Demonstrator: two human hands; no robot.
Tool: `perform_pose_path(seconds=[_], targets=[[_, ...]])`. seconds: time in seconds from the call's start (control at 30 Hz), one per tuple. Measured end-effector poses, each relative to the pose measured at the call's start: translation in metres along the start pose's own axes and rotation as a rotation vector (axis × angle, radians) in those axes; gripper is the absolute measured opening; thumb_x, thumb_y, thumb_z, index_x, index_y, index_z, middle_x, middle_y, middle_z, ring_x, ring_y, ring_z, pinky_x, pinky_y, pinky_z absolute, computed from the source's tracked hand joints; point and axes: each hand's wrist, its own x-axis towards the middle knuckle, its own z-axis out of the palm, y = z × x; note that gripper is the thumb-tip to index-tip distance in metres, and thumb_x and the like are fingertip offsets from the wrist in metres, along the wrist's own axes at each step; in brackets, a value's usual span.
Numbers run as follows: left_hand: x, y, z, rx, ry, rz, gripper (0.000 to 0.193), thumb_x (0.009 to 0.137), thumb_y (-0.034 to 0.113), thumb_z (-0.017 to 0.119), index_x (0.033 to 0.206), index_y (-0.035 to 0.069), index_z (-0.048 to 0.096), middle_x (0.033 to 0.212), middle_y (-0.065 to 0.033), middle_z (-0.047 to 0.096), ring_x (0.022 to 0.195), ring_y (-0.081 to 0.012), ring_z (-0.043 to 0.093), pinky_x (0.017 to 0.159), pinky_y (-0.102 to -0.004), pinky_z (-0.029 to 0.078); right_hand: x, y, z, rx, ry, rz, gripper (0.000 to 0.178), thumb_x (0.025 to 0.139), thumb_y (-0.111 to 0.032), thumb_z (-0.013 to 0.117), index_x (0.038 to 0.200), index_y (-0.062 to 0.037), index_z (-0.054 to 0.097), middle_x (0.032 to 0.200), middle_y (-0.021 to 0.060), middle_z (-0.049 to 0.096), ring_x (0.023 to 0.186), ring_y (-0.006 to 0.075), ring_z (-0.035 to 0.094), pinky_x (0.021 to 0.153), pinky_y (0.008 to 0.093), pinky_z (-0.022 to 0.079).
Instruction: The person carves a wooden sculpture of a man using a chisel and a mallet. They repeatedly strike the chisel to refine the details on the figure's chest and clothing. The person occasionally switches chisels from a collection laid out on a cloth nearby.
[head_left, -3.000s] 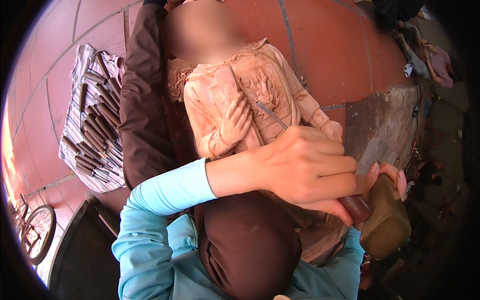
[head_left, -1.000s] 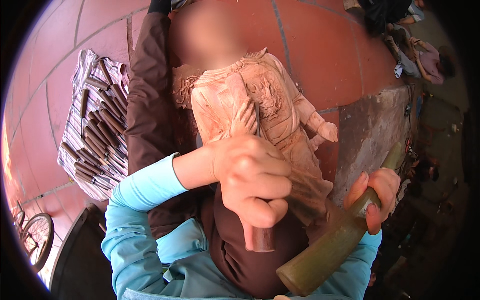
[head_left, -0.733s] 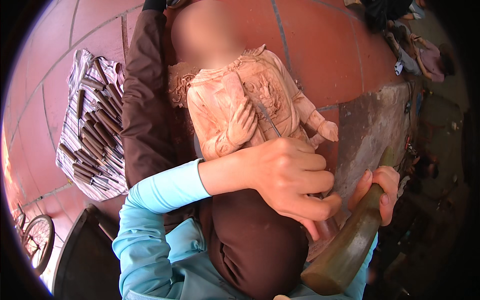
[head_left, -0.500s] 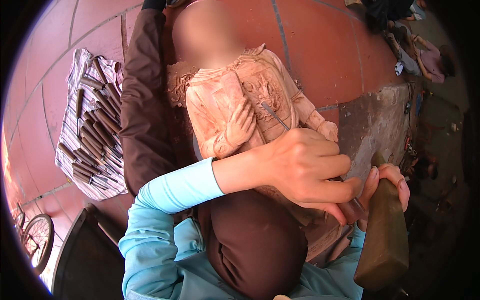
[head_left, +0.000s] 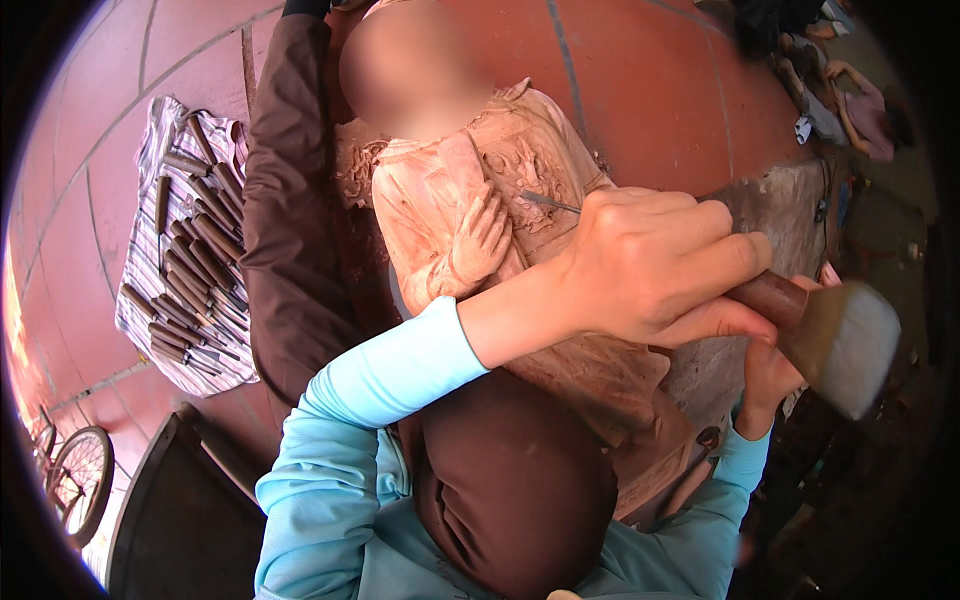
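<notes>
A carved wooden figure (head_left: 420, 262) in robes lies on its back before me, one carved hand on its chest. My left hand (head_left: 660, 262) is closed around the brown handle of a carving chisel (head_left: 762, 296). The thin metal blade rests at the carved relief on the figure's chest. Partly behind the mallet, my right hand (head_left: 775, 370) grips a block-shaped wooden mallet (head_left: 850, 345), with most of the fingers hidden. The mallet's head is at the butt end of the chisel handle and appears to touch it.
Left of my outstretched leg (head_left: 290, 180), several wooden-handled carving tools (head_left: 200, 255) lie on a striped cloth (head_left: 150, 150) over red floor tiles (head_left: 650, 90). A bicycle wheel (head_left: 82, 475) and a dark curved panel (head_left: 170, 500) are at lower left. Another person (head_left: 860, 110) sits at upper right.
My right hand has swung the mallet up to the chisel's butt. My left hand and the chisel handle have shifted up and right, so the chisel lies flatter; its tip stays near the chest relief.
</notes>
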Motion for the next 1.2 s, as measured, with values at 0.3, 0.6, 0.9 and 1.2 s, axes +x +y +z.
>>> perform_pose_path(seconds=[0.3,0.6,0.9,1.2], targets=[[0.015,-0.020,0.024,0.152,0.188,-0.119,0.035,0.076,0.037,0.075,0.091,0.007,0.064,0.062,-0.0038,0.054,0.050,-0.0199,0.054,0.044,-0.0293,0.039,0.034,0.000,0.013,0.384,0.038,0.248,0.028,0.083,0.004,0.066,0.108,0.0022,0.055,0.085,0.0036,0.059,0.076,0.0139,0.055,0.074,0.0278,0.047],[0.024,-0.036,0.038,0.338,0.222,-0.256,0.026,0.084,0.034,0.069,0.093,0.010,0.064,0.067,-0.0025,0.060,0.056,-0.0192,0.059,0.047,-0.0295,0.042,0.065,0.021,0.033,0.563,-0.108,0.352,0.035,0.080,0.004,0.064,0.113,-0.0003,0.054,0.087,0.0015,0.059,0.079,0.0100,0.054,0.073,0.0247,0.045],[0.027,-0.045,0.040,0.324,0.251,-0.386,0.023,0.084,0.029,0.066,0.090,0.007,0.059,0.072,-0.0080,0.058,0.065,-0.0278,0.061,0.054,-0.0386,0.046,0.079,0.019,0.045,0.586,-0.158,0.325,0.043,0.079,0.005,0.064,0.121,0.0002,0.053,0.094,0.0031,0.061,0.084,0.0111,0.055,0.079,0.0252,0.045],[0.021,-0.033,0.040,0.375,0.077,-0.219,0.025,0.084,0.030,0.068,0.100,0.011,0.064,0.072,-0.0027,0.057,0.057,-0.0220,0.060,0.047,-0.0317,0.044,0.067,0.027,0.040,0.651,-0.112,0.498,0.028,0.080,-0.001,0.069,0.105,0.0000,0.057,0.090,0.0035,0.060,0.080,0.0090,0.054,0.072,0.0238,0.046]])
